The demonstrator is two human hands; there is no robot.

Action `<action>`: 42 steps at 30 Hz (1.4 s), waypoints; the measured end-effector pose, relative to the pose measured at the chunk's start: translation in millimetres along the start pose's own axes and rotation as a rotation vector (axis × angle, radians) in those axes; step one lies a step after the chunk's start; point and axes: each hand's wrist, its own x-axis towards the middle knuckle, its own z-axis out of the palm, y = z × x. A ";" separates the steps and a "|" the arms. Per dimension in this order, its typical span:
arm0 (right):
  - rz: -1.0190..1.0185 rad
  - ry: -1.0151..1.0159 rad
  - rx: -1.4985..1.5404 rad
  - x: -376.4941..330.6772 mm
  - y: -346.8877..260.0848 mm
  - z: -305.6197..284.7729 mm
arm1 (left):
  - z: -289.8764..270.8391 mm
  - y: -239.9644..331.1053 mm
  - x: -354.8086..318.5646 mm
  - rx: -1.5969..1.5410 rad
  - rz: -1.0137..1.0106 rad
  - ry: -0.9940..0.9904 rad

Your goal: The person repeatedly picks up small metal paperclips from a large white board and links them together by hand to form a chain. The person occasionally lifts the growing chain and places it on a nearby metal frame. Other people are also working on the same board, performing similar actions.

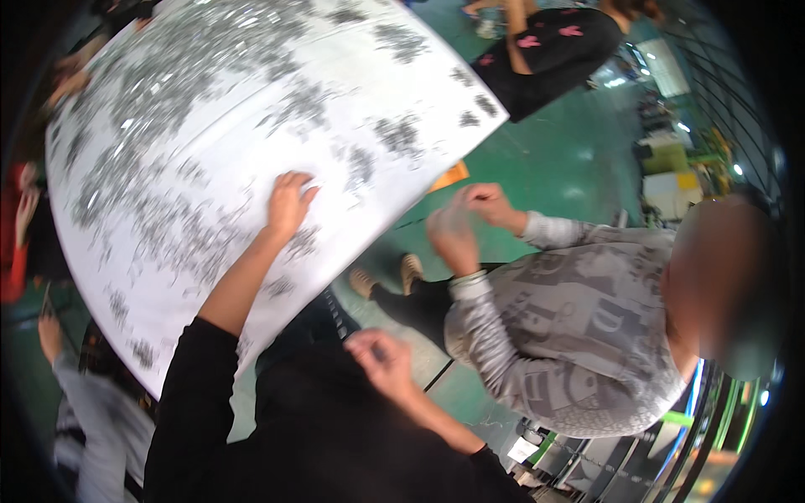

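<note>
A large white-topped table is strewn with many small, thin, dark and shiny pieces, apparently metal, too blurred to name. Over its near part reaches my left hand, palm down, thumb apart from the bent fingers, with nothing visible in it. Loose pieces lie close beside its wrist. My right hand is held off the table's near edge, in front of my body. Its fingers curl inward, and something dark shows at the palm, too blurred to make out.
A person in a grey patterned sweater stands close on my right, hands together beyond the table edge. Others stand around the table: dark clothes with pink marks, a grey sleeve, a red sleeve. An orange item shows beside the edge.
</note>
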 end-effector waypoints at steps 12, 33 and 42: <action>-0.083 -0.046 -0.058 12.7 5.6 1.4 | -3.5 8.4 -5.9 -0.109 -0.076 -0.184; -0.150 0.121 -0.117 -24.6 2.6 64.6 | -158.7 127.8 -195.5 -0.818 -0.448 -0.158; -0.159 -0.030 -0.129 -10.0 13.0 68.3 | -169.4 114.7 -214.6 -0.553 -0.266 -0.029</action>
